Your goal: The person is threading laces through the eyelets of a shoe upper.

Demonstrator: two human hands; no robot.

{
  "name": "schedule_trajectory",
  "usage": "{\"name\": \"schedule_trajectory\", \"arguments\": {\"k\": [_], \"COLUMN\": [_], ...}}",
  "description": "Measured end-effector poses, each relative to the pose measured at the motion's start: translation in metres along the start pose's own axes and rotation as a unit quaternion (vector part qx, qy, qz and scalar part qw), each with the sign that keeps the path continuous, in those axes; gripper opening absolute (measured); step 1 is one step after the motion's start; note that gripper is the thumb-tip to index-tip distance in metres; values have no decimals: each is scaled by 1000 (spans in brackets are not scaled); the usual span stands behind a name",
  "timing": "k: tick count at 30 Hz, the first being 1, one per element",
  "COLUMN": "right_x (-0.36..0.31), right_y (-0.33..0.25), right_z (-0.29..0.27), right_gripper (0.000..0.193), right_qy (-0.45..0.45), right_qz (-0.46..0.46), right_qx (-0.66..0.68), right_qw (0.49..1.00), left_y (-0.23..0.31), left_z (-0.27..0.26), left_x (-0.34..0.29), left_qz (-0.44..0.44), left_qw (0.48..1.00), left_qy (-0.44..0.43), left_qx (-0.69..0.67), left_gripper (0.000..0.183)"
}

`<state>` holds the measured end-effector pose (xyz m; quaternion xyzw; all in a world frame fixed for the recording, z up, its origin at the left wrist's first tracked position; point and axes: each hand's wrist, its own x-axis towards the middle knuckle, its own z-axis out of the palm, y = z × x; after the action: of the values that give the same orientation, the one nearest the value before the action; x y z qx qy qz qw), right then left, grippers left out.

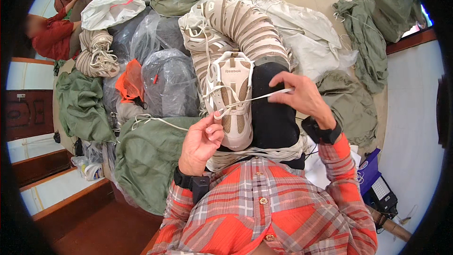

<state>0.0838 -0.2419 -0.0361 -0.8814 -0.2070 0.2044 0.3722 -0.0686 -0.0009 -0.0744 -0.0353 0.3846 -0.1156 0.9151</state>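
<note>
A cream and tan shoe upper (239, 79) lies on my black-clad lap, its toe toward me. My left hand (200, 144) is at its left side, thumb and finger closed on a loop of the shoelace. To the right, my right hand (302, 97) pinches the free stretch of the white shoelace (264, 96) and holds it taut away from the upper. Lacing crosses part of the upper's front. A hank of pale laces (262, 154) rests at my waist. Just beyond, long curved rows of nested matching shoe uppers (245, 26) lean against my legs.
Clear plastic bags (170, 78), an orange bag (130, 82) and green cloth sacks (148, 160) are heaped at left. A tied bundle of uppers (97, 56) lies farther off. White sheeting (302, 33) spreads beyond my knees. Another person in red (52, 40) sits far left.
</note>
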Motion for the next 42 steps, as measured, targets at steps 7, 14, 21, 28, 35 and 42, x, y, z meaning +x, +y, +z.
{"name": "schedule_trajectory", "arguments": {"k": [7, 14, 21, 28, 35, 42], "right_x": [11, 2, -3, -4, -29, -63], "right_y": [64, 41, 63, 60, 54, 88], "right_z": [-52, -50, -33, -31, -64, -103], "right_gripper": [23, 19, 19, 16, 14, 18], "right_qy": [70, -100, -17, 46, -60, -110], "right_qz": [-51, 70, 4, -66, 33, 68], "right_qx": [275, 169, 33, -78, 113, 103], "right_qw": [958, 978, 999, 994, 991, 986], "left_y": [-4, -2, 24, 18, 19, 82], "left_z": [-1, 27, 21, 72, 70, 61], "left_x": [-10, 8, 33, 35, 22, -22], "left_qz": [123, 363, 409, 500, 335, 256], "left_qw": [980, 682, 388, -8, 71, 183], "left_qy": [75, 15, -63, -174, -187, -56], "left_qx": [135, 635, 824, 848, 921, 948], "left_gripper": [12, 14, 22, 26, 23, 27]}}
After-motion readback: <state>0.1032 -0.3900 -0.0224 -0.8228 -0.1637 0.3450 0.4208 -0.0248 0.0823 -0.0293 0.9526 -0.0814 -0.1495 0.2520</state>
